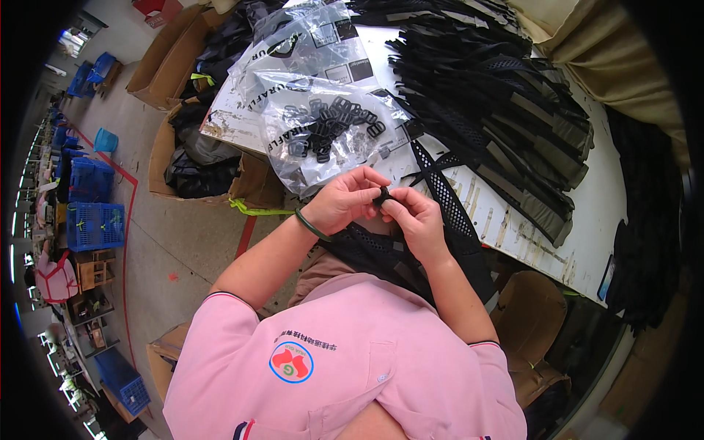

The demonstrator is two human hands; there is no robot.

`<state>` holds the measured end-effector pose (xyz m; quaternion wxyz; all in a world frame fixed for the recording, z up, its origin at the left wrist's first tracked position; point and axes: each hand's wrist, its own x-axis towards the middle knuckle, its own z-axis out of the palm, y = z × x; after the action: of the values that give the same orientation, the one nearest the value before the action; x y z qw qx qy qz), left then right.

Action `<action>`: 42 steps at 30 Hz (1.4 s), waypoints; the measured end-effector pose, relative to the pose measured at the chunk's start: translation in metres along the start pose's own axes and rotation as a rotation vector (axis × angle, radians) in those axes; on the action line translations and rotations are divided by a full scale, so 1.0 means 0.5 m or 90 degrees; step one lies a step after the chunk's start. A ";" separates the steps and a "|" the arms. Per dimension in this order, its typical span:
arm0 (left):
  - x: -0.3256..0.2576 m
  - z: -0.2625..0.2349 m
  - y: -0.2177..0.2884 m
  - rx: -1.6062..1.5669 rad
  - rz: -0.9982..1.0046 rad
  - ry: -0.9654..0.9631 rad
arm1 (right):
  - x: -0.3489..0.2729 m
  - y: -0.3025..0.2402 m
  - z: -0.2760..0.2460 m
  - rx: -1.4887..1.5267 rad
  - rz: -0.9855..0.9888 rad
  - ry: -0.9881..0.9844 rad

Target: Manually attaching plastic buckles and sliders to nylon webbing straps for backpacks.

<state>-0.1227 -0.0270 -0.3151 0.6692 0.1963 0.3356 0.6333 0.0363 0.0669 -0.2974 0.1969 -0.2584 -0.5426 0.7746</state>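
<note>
Fingertips of my left hand (347, 199) and my right hand (419, 221) meet in front of my body, both pinching a small black buckle-like piece (381, 196). Its exact shape is partly hidden by the fingers. Just beyond my left hand lies a clear plastic bag (293, 172) with several black plastic buckles (334, 125) in it. A black strap with mesh panels (446, 202) runs from the table's edge beside my right hand down towards my lap. More black mesh fabric (374, 246) hangs below my hands.
A large pile of black straps (499, 117) covers much of the white table (506, 227). Cardboard boxes with dark goods (242, 180) stand on the floor at left, another carton (532, 312) under the table at right. Blue crates (95, 226) stand farther left.
</note>
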 end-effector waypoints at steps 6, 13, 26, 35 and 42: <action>0.001 0.000 0.033 0.190 -0.037 0.005 | 0.002 -0.009 -0.009 0.055 -0.019 -0.041; -0.008 0.023 0.000 -0.164 -0.057 0.083 | 0.014 -0.009 -0.011 -0.307 -0.300 -0.003; -0.002 0.047 -0.043 0.245 0.145 0.209 | -0.020 0.008 -0.005 0.125 0.030 0.041; -0.008 0.061 -0.050 0.401 0.245 0.200 | -0.011 0.005 -0.017 0.140 0.140 0.070; -0.010 0.039 -0.056 0.532 0.341 0.132 | -0.018 0.007 -0.010 0.174 0.147 0.089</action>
<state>-0.0887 -0.0324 -0.3197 0.3108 0.4625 0.5629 0.6105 0.0464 0.0644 -0.3004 0.1772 -0.3433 -0.3842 0.8385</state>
